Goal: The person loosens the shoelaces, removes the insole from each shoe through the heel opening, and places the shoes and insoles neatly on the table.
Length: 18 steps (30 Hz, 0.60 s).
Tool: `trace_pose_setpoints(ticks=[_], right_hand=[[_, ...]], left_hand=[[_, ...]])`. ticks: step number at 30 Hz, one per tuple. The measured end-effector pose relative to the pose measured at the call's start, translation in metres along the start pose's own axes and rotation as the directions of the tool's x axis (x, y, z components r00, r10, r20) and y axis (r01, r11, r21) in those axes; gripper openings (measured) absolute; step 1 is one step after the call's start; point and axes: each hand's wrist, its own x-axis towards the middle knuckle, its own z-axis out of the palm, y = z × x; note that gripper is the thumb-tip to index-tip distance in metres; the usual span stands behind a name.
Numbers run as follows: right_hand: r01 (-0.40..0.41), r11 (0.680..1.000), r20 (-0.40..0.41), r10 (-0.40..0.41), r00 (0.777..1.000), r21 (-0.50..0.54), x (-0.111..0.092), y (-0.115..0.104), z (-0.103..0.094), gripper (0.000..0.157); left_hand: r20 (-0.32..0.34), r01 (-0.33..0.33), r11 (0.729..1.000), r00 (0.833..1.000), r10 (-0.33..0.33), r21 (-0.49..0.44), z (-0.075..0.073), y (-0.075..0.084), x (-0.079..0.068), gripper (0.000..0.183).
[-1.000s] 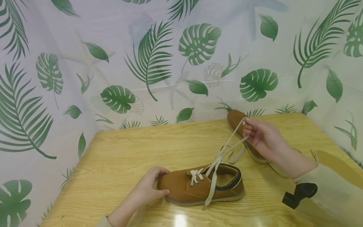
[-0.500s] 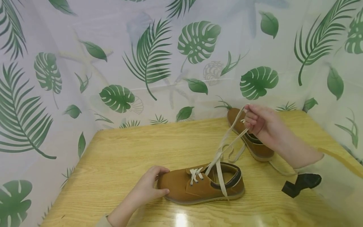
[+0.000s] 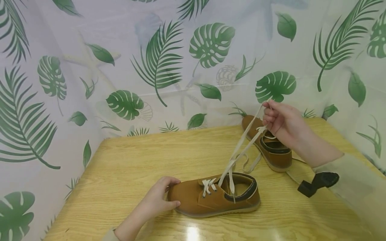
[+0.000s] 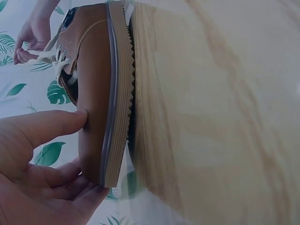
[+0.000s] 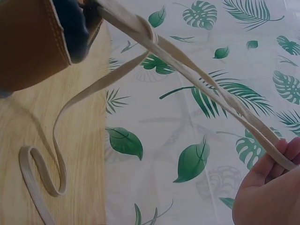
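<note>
A brown shoe (image 3: 193, 199) stands sole-down on the table, its toe to the left. My left hand (image 3: 155, 197) grips the toe, thumb on the near side and fingers around the front and far side. In the left wrist view, the thumb presses the upper just above the ribbed sole (image 4: 121, 108). My right hand (image 3: 284, 125) pinches a cream shoelace (image 5: 125, 19) and holds it high, up and to the right of the shoe. Two stretched strands run from the fingers down to the eyelets. One loose lace end hangs over the shoe's opening.
Behind the right hand lies a second brown shoe (image 3: 278, 159), partly hidden by it, with its own lace trailing on the wooden table (image 3: 135, 160). A leaf-printed cloth (image 3: 169, 67) hangs behind the table and at both sides.
My right hand has risen, drawing the laces up and taut. The loose end has slid up from the table over the shoe's near side. The left hand and shoe have stayed put.
</note>
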Motion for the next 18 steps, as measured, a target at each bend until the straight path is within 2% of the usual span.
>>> trace_pose_setpoints(ticks=[9, 18], right_hand=[[-0.017, 1.000, -0.025, 0.016, 1.000, -0.013, 0.011, -0.006, 0.007, 0.026], [-0.030, 0.996, -0.107, 0.021, 0.994, -0.081, 0.031, -0.015, 0.022, 0.021]], left_hand=[[0.005, 0.011, 1.000, 1.000, -0.011, -0.012, -0.001, 0.002, -0.001, 0.057], [0.004, 0.015, 1.000, 1.000, -0.015, 0.000, -0.004, 0.004, 0.000, 0.058]])
